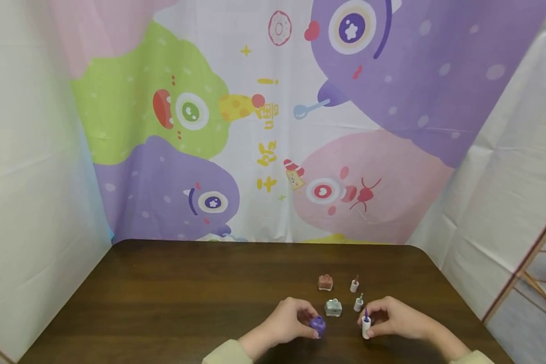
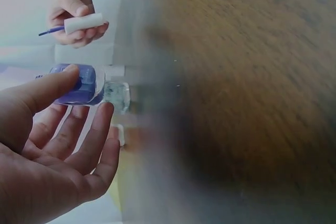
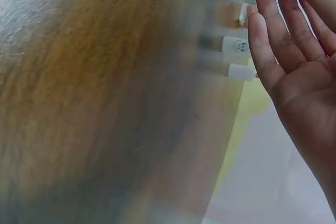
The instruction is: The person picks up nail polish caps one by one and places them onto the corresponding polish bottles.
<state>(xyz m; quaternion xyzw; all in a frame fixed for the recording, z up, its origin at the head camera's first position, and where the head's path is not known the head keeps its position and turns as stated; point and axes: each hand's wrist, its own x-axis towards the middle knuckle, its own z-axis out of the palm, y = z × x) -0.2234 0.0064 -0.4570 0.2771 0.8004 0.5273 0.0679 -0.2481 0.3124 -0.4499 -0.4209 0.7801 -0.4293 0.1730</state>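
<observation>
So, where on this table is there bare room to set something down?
Free: the table left of the left hand and sleeve, and the strip between the pink bottle and the curtain. Crowded: just beyond the left hand and right hand, where that bottle, the silver bottle and two caps stand close.

Bottles (image 1: 333, 308) left of brush caps (image 1: 358, 305), table (image 1: 173, 293) beneath, cloth (image 1: 259, 212) behind

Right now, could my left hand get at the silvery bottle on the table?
Probably not straight away: the silvery bottle stands close by, but the left hand holds the purple bottle, which would likely need setting down first.
</observation>
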